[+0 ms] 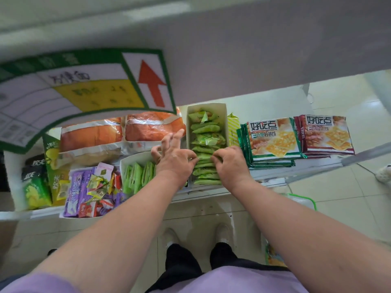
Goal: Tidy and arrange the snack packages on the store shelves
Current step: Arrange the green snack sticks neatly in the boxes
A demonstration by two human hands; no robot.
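Both hands are in at the shelf now, meeting over the tall white cardboard display box that stands in the middle of the white metal store shelf. Inside that box runs a row of small light-green snack packets, stacked on edge from back to front. The left hand comes in from the left side of the box, thumb and forefinger pinching one of the green packets near the middle of the row, while its other fingers fan up and out, spread wide. The right hand is just opposite, its fingers curled down and gripping the same cluster of packets from the right edge of the box. The two hands are almost touching over the row.

To the left, a second white cardboard box holds more green packets, lying lower on the shelf, and beside it a heap of purple and mixed-colour candy wrappers. Behind those sit clear-wrapped orange-brown bread loaves. Right of the tall box, a stack of green-edged cracker packs and next to it a stack of dark-red-edged cracker packs. Overhead, a green-bordered paper sign with a red arrow hangs off the upper shelf.
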